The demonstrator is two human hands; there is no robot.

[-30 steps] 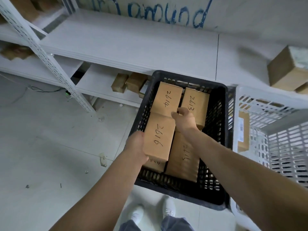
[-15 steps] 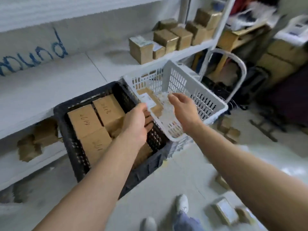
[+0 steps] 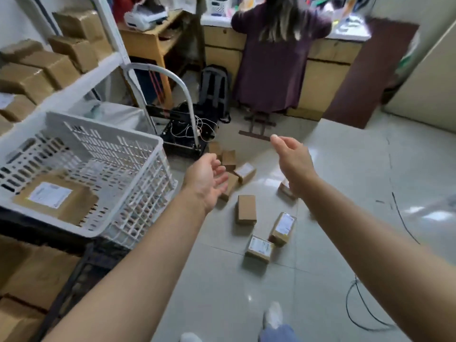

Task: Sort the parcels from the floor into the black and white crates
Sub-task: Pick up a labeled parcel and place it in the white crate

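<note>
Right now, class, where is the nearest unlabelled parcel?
In the head view's centre, the unlabelled parcel lies on the floor, just left of a labelled parcel.

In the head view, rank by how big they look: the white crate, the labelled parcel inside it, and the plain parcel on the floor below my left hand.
1. white crate
2. labelled parcel in the crate
3. plain floor parcel
The floor parcel lies farther from the camera, so their true sizes may be alike.

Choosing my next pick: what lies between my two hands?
Head view: a brown cardboard parcel with a white label, on the floor, shows between left hand and right hand.
</note>
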